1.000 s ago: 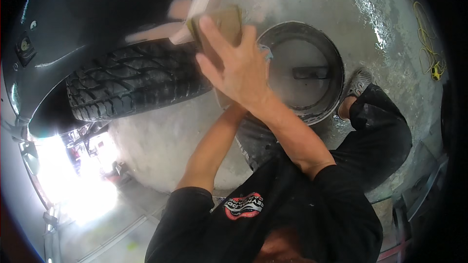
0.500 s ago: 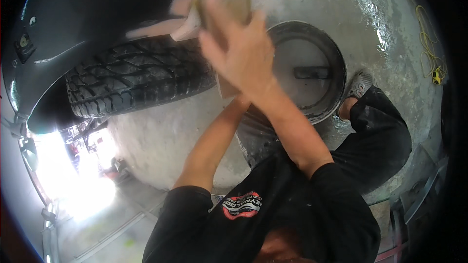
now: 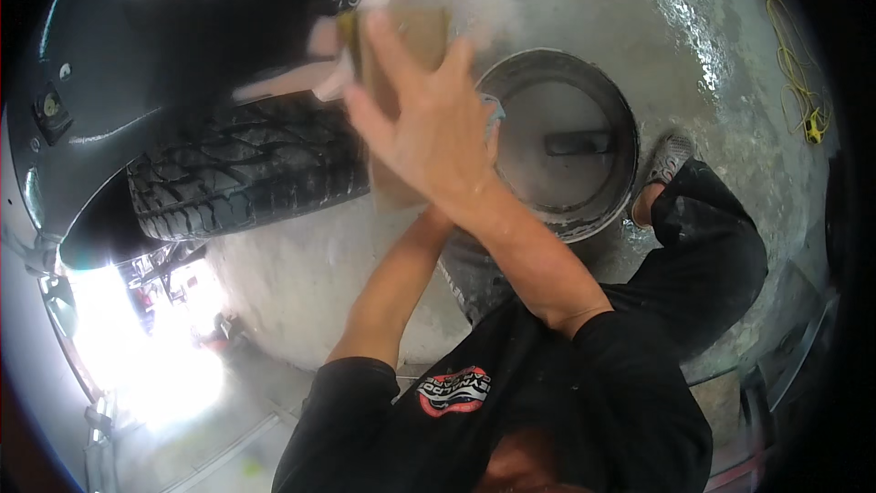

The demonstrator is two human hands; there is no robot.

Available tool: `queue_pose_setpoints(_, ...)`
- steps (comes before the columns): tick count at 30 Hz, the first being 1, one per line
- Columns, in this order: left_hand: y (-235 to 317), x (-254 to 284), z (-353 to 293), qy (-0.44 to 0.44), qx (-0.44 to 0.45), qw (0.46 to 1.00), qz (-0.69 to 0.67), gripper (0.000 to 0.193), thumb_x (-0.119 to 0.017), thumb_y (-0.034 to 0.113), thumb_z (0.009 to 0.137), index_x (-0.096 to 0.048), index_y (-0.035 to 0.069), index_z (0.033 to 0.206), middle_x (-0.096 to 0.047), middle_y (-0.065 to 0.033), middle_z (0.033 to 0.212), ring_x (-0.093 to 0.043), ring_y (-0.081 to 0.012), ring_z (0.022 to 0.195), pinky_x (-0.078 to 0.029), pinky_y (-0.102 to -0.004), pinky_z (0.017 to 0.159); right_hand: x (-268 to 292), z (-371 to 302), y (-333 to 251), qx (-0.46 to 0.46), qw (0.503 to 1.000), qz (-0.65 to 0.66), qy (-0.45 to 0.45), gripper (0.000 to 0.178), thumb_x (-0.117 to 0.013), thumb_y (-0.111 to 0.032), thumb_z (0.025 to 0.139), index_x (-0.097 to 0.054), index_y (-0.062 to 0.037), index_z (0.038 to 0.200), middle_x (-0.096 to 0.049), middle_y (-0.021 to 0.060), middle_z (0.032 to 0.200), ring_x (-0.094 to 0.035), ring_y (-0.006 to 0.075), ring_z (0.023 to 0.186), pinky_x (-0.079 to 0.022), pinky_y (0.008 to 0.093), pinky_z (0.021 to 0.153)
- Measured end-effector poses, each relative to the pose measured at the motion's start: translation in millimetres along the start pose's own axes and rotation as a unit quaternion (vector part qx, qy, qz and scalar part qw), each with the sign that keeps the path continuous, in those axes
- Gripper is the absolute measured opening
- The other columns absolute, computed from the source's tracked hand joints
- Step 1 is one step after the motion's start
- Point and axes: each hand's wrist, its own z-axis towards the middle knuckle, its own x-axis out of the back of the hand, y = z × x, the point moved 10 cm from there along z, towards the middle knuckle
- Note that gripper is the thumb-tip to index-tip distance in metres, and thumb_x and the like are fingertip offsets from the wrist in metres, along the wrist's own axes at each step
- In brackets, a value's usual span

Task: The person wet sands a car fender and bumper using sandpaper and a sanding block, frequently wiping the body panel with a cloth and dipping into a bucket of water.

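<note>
My right hand [image 3: 429, 132] lies over a long tan block [image 3: 406, 46], thumb on its left side and fingers spread across it. The block looks like a sanding block; motion blurs it. It is at the edge of a dark car panel [image 3: 228, 18] with pale pinkish patches [image 3: 292, 80], but contact cannot be made out. My left forearm [image 3: 392, 283] crosses beneath my right wrist, and its hand is mostly hidden there. A bit of light-blue cloth [image 3: 495, 112] shows right of my right hand; what holds it is unclear.
A treaded tyre [image 3: 246, 169] sits under the panel at left. Right of my hands stands a round black tub [image 3: 628, 128] of cloudy water with a dark oblong object [image 3: 579, 143] in it. A yellow cord [image 3: 803, 96] lies on the wet concrete floor [image 3: 693, 91].
My right hand and the tan block have shifted left and slightly down in the view. The light-blue cloth now shows beside my hand. The tub and tyre shift slightly with the view.
</note>
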Motion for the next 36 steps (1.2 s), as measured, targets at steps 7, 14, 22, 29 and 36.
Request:
queue_pose_setpoints(7,14,13,12,0.008,0.029,1.000,0.004,0.029,-0.077,0.018,0.092,-0.076,0.014,0.120,-0.065,-0.0086,0.118,-0.058,-0.0306,0.117,-0.044,-0.0441,0.104,12,11,-3,-0.007,1.000,-0.011,0.011,0.072,-0.083,-0.036,0.083,-0.059,-0.0279,0.151,-0.051,0.0303,0.111,-0.066,0.0505,0.086,-0.059,0.0526,0.076)
queue_pose_setpoints(14,-7,8,10,0.015,0.032,0.999,0.004,0.026,-0.075,0.021,0.094,-0.075,0.013,0.119,-0.064,-0.0089,0.120,-0.058,-0.0322,0.119,-0.045,-0.0446,0.105,6,27,1,-0.043,0.999,-0.021,0.012,0.070,-0.080,-0.039,0.087,-0.057,-0.0271,0.152,-0.053,0.0316,0.107,-0.065,0.0527,0.087,-0.058,0.0544,0.075)
queue_pose_setpoints(22,17,22,26,-0.008,0.011,0.998,0.068,0.026,-0.075,0.020,0.094,-0.075,0.013,0.119,-0.063,-0.0099,0.121,-0.060,-0.0323,0.116,-0.046,-0.0452,0.102,16,40,-12,-0.061,0.997,-0.014,0.033,0.066,-0.075,-0.040,0.090,-0.058,-0.0218,0.151,-0.052,0.0371,0.110,-0.065,0.0541,0.089,-0.058,0.0554,0.081)
queue_pose_setpoints(29,8,5,7,0.002,-0.005,0.997,0.073,0.028,-0.076,0.021,0.094,-0.075,0.013,0.120,-0.062,-0.0101,0.125,-0.059,-0.0326,0.116,-0.046,-0.0454,0.102,5,19,-2,-0.004,0.999,-0.041,0.031,0.063,-0.073,-0.036,0.093,-0.052,-0.0170,0.150,-0.049,0.0342,0.105,-0.065,0.0578,0.085,-0.058,0.0566,0.070)
queue_pose_setpoints(36,-66,-40,-18,-0.042,0.142,0.986,-0.080,0.026,-0.074,0.023,0.097,-0.075,0.013,0.121,-0.062,-0.0123,0.127,-0.057,-0.0337,0.120,-0.045,-0.0473,0.105,19,53,13,-0.009,0.995,-0.014,0.096,0.060,-0.075,-0.037,0.091,-0.057,-0.0185,0.145,-0.048,0.0359,0.109,-0.065,0.0567,0.081,-0.057,0.0584,0.068)
